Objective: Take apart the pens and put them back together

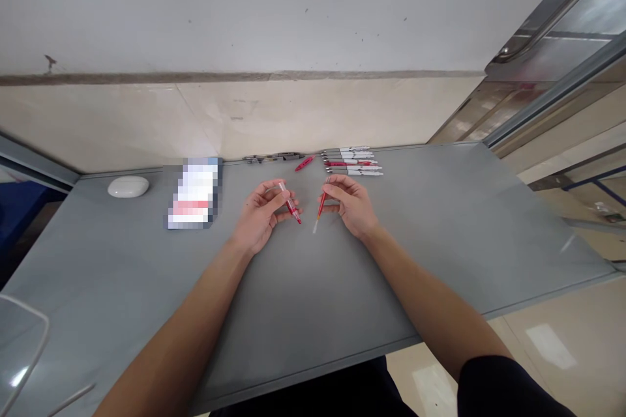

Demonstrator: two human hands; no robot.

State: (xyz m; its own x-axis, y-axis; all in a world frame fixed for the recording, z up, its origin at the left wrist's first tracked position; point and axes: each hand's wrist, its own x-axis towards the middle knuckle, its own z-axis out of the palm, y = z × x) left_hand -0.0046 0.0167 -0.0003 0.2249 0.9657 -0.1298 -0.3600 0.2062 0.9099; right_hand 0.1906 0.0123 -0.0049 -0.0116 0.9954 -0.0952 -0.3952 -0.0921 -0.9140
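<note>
My left hand (261, 215) is closed round a clear pen barrel with a red tip (290, 204), held just above the grey table (440, 234). My right hand (349, 204) pinches a thin red refill (319, 208) that points down toward the table. The two hands face each other a short way apart, near the table's far middle. Behind them lies a row of several white and red pens (353, 161), and a single red pen part (304, 163) lies to their left.
A white oval case (128, 186) and a blurred-out flat rectangular thing (193, 193) lie at the far left. Dark pen parts (271, 158) line the far edge by the wall. A metal rail and tiled floor lie to the right.
</note>
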